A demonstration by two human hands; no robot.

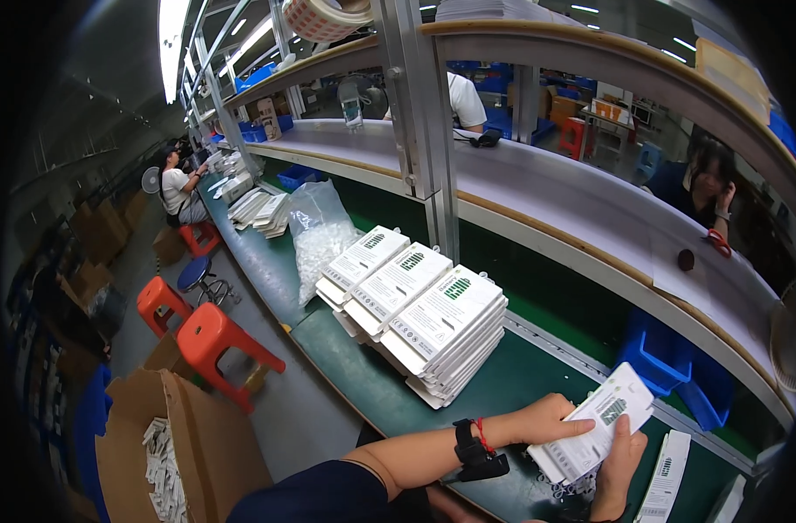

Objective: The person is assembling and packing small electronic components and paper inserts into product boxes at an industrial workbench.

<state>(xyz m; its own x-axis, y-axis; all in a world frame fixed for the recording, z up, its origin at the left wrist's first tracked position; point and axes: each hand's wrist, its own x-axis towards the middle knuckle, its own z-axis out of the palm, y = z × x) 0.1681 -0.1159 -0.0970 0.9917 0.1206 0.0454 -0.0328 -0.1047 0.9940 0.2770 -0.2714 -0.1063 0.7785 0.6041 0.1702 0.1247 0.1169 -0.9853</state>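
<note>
Both my hands hold flat white cartons (597, 429) with green print, tilted over the bench at the lower right. My left hand (548, 422) grips their left edge, its thumb lying across the top face. On the near right side my right hand (621, 466) pinches the same cartons, thumb on the print. Below them lies a small heap of pale little pieces (565, 488), partly hidden. Left of my hands stand stacks of similar flat cartons (442, 315) in three columns. Another narrow white carton (665, 478) rests to the right of my right hand.
Behind the stacks sits a clear bag of white pieces (321, 240). Blue bins (655, 353) stand beneath the shelf (546, 187). Left of the green bench (328, 366) are red stools (217, 336) and an open cardboard box (210, 427). Other people sit along the bench and beyond the shelf.
</note>
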